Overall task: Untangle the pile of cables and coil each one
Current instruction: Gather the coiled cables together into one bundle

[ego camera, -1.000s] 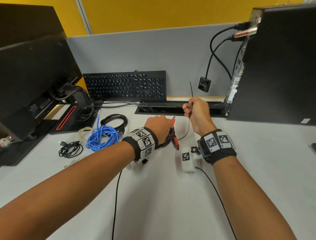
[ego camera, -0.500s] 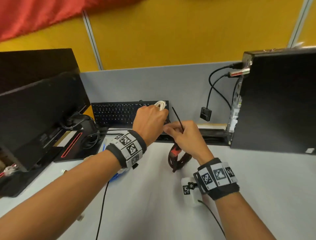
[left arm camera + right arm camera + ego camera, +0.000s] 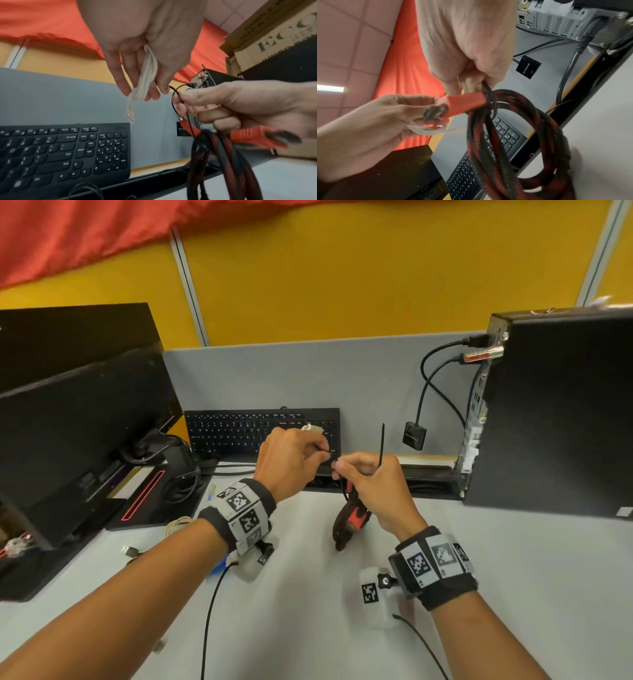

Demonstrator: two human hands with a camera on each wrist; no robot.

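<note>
My right hand grips the top of a red-and-black braided cable coil together with a thin black cable tie that sticks up from the fist. The coil hangs down to the grey desk. In the right wrist view the coil loops below the fingers, its red plug pointing left. My left hand holds a folded white cable against its palm, and its fingertips pinch the tie's loose end next to the right hand.
A black keyboard leans on the grey partition behind the hands. A monitor stands left, a PC tower right with a dangling adapter. A cream cable and a USB plug lie at left.
Both hands have risen off the desk with the coil. The left hand let go of the coil and now holds the white cable, its fingertips at the tie. The view tilted up.
</note>
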